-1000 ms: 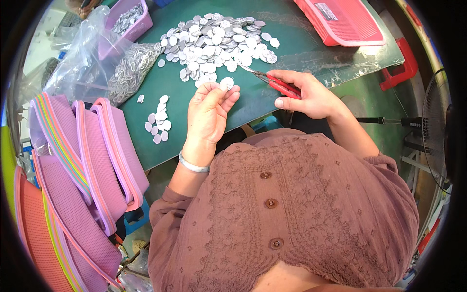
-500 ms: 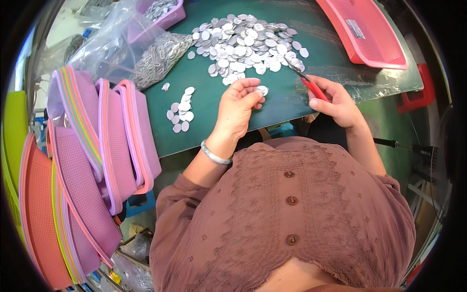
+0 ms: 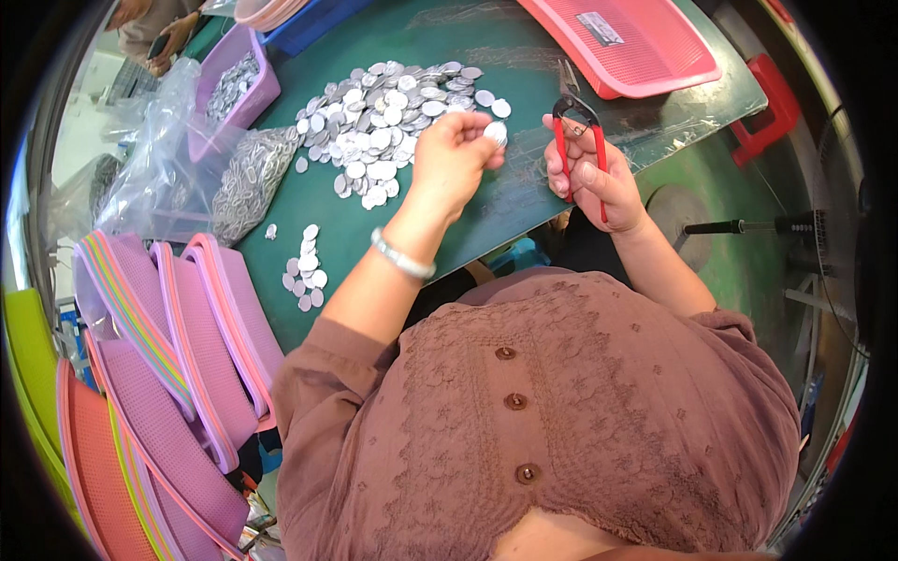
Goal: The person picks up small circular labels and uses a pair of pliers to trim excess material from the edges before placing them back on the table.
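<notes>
Two hands are raised over the green table (image 3: pixel 440 234) in the head view: the left hand (image 3: pixel 451 161) pinches one small silver disc (image 3: pixel 496 134) between fingertips, just in front of the big heap of discs (image 3: pixel 388 117), and the right hand (image 3: pixel 599 182) is wrapped around red-handled pliers (image 3: pixel 578 126) whose jaws point up, close beside the held disc but not touching it. To the left, a small cluster of discs (image 3: pixel 306 269) lies near the table edge beside stacked purple and pink baskets (image 3: pixel 178 327), while a pink tray (image 3: pixel 645 42) sits at the far right of the table and a clear plastic bag of metal parts (image 3: pixel 238 182) lies at the far left.
</notes>
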`<state>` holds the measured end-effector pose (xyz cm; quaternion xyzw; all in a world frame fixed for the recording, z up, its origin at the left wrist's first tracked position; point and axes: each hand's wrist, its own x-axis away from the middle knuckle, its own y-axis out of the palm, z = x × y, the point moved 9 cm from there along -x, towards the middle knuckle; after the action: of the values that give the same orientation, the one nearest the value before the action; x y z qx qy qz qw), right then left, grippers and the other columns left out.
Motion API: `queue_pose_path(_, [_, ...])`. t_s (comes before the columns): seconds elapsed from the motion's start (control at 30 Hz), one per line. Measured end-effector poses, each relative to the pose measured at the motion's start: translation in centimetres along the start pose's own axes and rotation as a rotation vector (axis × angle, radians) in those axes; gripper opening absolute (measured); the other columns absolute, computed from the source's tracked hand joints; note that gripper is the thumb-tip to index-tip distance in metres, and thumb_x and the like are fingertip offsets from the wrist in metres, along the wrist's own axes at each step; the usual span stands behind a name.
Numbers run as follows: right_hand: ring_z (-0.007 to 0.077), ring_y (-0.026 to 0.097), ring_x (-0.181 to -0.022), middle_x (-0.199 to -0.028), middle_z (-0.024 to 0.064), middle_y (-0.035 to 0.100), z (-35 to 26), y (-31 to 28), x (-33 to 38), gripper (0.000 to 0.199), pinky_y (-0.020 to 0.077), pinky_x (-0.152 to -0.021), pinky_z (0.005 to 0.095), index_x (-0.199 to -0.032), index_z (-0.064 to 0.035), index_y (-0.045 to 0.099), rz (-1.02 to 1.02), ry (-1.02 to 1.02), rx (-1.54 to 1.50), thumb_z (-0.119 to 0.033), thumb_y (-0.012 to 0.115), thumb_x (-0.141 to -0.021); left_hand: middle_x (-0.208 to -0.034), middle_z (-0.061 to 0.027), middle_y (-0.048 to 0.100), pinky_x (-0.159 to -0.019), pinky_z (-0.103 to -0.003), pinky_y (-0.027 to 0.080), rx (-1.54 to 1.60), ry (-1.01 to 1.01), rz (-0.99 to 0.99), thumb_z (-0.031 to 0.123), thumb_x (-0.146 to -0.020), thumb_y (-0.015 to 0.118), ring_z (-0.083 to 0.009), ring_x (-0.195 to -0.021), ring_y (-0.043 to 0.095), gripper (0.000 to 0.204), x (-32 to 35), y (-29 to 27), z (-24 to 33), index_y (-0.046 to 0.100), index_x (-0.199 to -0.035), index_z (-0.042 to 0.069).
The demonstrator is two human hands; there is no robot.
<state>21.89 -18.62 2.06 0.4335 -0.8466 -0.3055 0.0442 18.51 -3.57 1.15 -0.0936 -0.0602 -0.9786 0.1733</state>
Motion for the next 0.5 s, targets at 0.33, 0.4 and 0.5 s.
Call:
queue_pose_path(0.33, [0.0089,0.046,-0.074,-0.091,0.0031,0.052,-0.5,-0.4,0.2,0.057,0.0375,-0.065,0.0220,-0.132,-0.0041,0.041,0.006,-0.072,-0.038,-0.021,0.063,-0.083,-0.090,-0.0156,0.067,-0.072,-0.033,0.051,-0.920,0.426,-0.020,0.007,-0.079,0.059,-0.0248,-0.080,0.065,0.024,-6.5,6.1,4.4,0.064,-0.102,0.002])
queue_pose_path(0.4, [0.0094,0.047,-0.074,-0.091,0.0034,0.052,-0.5,-0.4,0.2,0.056,0.0377,-0.065,0.0224,-0.133,-0.0048,0.041,0.002,-0.073,-0.085,-0.020,0.062,-0.084,-0.090,-0.0132,0.068,-0.069,-0.031,0.051,-0.887,0.488,0.046,0.008,-0.081,0.057,-0.0198,-0.078,0.066,0.023,-6.4,3.8,5.6,0.064,-0.103,0.003])
queue_pose_path(0.5, [0.0106,0.048,-0.075,-0.091,0.0043,0.052,-0.5,-0.7,0.1,0.057,0.0385,-0.066,0.0231,-0.133,-0.0040,0.039,-0.003,-0.066,-0.156,-0.021,0.062,-0.084,-0.089,-0.0100,0.068,-0.070,-0.029,0.049,-0.945,0.563,0.106,0.010,-0.083,0.056,-0.0145,-0.076,0.063,0.021,-4.6,-0.2,7.8,0.066,-0.101,0.003])
